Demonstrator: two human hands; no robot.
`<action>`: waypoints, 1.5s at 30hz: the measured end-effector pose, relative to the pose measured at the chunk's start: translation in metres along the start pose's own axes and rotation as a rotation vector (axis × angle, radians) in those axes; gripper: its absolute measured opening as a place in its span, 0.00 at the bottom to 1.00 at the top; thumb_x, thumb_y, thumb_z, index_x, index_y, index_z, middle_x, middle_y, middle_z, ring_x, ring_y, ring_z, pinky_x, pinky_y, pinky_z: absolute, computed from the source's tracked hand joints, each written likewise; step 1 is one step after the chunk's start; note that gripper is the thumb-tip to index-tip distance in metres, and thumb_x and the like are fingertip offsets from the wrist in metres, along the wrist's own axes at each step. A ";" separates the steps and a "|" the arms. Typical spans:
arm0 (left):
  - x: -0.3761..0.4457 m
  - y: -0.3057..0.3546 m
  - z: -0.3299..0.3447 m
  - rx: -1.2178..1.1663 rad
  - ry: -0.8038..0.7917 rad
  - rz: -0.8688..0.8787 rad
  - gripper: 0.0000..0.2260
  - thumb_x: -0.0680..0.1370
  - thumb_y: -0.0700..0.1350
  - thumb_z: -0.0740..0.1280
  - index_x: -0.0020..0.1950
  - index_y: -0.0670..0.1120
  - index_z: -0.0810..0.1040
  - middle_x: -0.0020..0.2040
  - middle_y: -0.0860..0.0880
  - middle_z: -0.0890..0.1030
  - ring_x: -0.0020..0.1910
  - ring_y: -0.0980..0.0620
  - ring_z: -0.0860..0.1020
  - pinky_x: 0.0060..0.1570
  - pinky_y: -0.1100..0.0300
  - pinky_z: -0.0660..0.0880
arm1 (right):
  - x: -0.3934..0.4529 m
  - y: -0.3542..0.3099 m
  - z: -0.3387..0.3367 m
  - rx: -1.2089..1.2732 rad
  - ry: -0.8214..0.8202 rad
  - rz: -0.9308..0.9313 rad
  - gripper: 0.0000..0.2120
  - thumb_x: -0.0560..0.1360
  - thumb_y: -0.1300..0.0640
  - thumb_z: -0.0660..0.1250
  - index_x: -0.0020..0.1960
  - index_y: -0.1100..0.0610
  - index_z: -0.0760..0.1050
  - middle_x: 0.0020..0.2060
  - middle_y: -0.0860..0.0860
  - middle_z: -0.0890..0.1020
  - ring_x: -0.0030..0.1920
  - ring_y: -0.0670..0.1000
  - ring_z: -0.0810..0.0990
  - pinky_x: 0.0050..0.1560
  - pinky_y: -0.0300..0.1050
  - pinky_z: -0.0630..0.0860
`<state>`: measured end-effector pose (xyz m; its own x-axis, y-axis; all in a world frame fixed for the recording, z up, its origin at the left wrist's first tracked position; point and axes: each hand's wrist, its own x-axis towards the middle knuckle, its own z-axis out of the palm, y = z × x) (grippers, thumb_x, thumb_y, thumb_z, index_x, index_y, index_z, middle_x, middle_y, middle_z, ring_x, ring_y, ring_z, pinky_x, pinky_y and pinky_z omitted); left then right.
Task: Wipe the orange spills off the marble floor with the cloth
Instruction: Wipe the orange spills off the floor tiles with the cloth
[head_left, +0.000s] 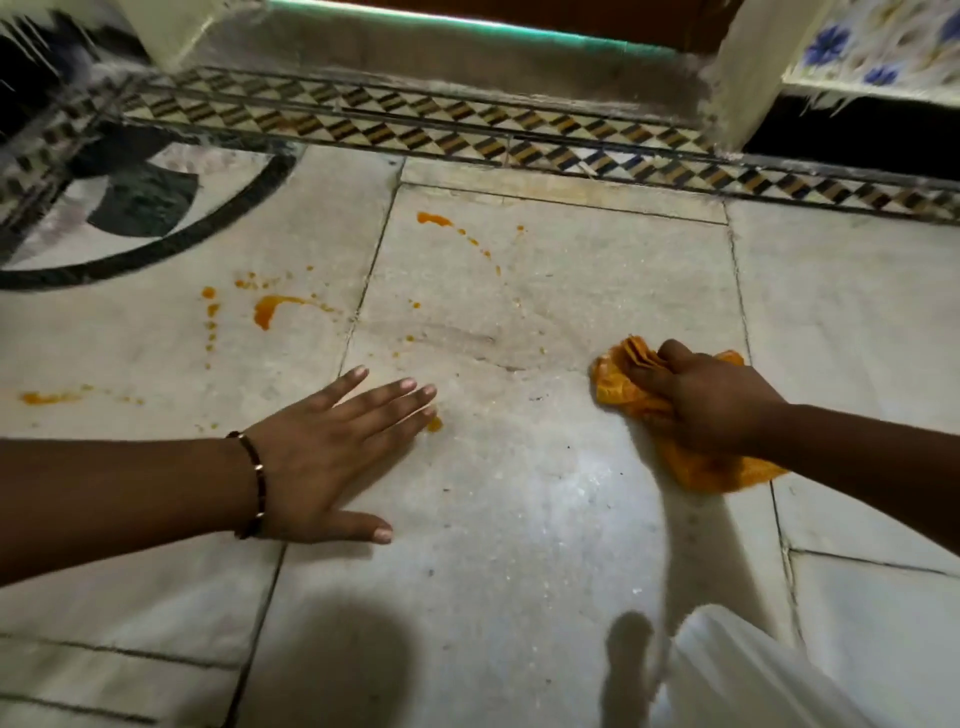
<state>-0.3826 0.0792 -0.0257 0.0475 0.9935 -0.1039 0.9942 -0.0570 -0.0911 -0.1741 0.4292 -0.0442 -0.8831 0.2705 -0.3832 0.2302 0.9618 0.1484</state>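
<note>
Orange spills dot the pale marble floor (519, 519): a curved smear (270, 306) at left centre, a blob (434, 218) farther back with a trail of drops, a streak (47, 397) at far left, and a small spot (435, 423) at my left fingertips. My left hand (332, 457) lies flat on the floor, fingers spread, holding nothing. My right hand (701, 400) is closed on a crumpled orange cloth (631, 379) and presses it on the floor, to the right of the spills.
A chequered tile border (415, 130) runs along the far side below a raised step (467, 57). A black inlay arc (156, 249) curves at the left. A pale wall corner (748, 78) stands at back right. White clothing (737, 675) shows at bottom right.
</note>
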 end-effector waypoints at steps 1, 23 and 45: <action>-0.011 0.000 0.009 -0.017 -0.013 -0.001 0.43 0.74 0.72 0.49 0.76 0.40 0.57 0.77 0.41 0.56 0.75 0.45 0.56 0.69 0.43 0.53 | 0.012 -0.006 -0.007 0.009 -0.020 0.077 0.28 0.77 0.39 0.56 0.75 0.43 0.55 0.62 0.54 0.64 0.55 0.57 0.74 0.46 0.48 0.73; -0.009 0.046 0.089 -0.338 0.012 -0.562 0.49 0.71 0.75 0.50 0.76 0.37 0.53 0.78 0.41 0.52 0.76 0.44 0.52 0.73 0.43 0.47 | 0.100 -0.124 -0.022 0.330 0.386 0.526 0.20 0.76 0.48 0.61 0.67 0.51 0.70 0.60 0.58 0.69 0.52 0.62 0.76 0.47 0.52 0.72; -0.011 0.044 0.087 -0.353 0.004 -0.556 0.49 0.71 0.75 0.49 0.77 0.38 0.51 0.78 0.40 0.51 0.77 0.44 0.51 0.73 0.44 0.46 | -0.005 -0.176 0.010 0.327 0.354 0.009 0.23 0.70 0.45 0.61 0.64 0.46 0.75 0.61 0.55 0.75 0.51 0.60 0.78 0.40 0.48 0.76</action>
<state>-0.3477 0.0577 -0.1144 -0.4830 0.8656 -0.1317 0.8422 0.5005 0.2004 -0.2064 0.2593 -0.0773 -0.9522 0.3027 -0.0407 0.3052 0.9377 -0.1659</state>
